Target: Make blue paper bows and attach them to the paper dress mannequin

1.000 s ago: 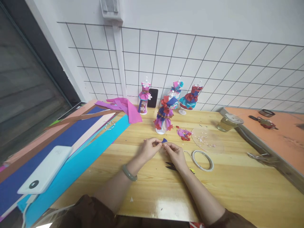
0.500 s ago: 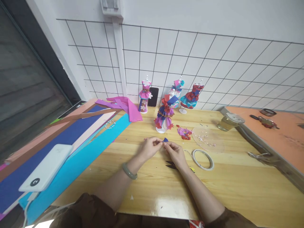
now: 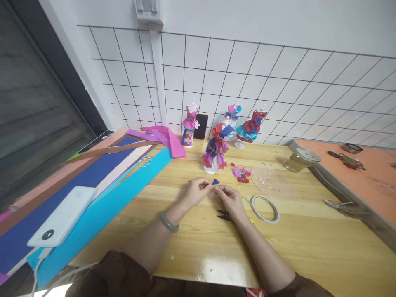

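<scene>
A small blue paper piece [image 3: 215,181], flared at its top, is pinched between the fingertips of my left hand [image 3: 196,192]. The fingers of my right hand [image 3: 229,199] are also pinched together, right beside the paper's lower end. Whatever they grip is too small to make out. Under my right hand lie dark-bladed scissors [image 3: 224,215], partly covered by the wrist. To the right is a roll of white tape [image 3: 265,209]. Just beyond my hands stands a small dress form [image 3: 216,150] in layered red, blue and purple paper.
More paper-dressed forms [image 3: 251,127] and a phone [image 3: 201,126] stand by the wall. Paper scraps [image 3: 241,174], a clear dish of beads [image 3: 271,182] and a cup [image 3: 301,159] are at right. Coloured paper sheets [image 3: 136,194] and a white power bank [image 3: 63,216] lie left.
My right fingertips have shifted slightly right and down from the blue paper, and more of it shows. My left hand stays nearly in place. The whole view has shifted slightly.
</scene>
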{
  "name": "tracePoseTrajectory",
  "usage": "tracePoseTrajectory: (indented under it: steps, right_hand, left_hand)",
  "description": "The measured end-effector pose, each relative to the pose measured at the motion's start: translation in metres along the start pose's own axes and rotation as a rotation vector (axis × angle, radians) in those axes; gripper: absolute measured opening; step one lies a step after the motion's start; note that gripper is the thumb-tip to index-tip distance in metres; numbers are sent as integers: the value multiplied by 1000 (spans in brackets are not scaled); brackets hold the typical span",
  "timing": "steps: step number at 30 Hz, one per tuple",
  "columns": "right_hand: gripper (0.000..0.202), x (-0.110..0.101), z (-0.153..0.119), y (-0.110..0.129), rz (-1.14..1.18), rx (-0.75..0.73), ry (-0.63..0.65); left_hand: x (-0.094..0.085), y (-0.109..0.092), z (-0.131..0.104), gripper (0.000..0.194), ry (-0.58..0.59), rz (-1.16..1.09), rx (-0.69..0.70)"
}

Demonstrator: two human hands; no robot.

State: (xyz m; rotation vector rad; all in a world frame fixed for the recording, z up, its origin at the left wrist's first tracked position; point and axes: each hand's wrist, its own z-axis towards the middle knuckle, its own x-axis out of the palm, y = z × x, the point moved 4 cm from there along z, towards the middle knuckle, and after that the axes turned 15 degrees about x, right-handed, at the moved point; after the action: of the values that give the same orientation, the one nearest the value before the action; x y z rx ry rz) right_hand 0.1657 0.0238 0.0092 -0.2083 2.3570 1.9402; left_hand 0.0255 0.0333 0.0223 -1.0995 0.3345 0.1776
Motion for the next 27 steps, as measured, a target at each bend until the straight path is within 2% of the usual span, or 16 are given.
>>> tracePoseTrajectory:
  steps: [17,23,27]
  right_hand:
    - [34,0,6,-5,-33,5,19]
    - [33,-1,3,-1,-49,-2,10]
    - [33,-1,2,1,-81,-28,0]
  left_hand:
    - [6,1,1,19,65,-34,120]
    - [5,-3,0,24,116,-70,79]
    - [2,-6,-1,27,107,-85,51]
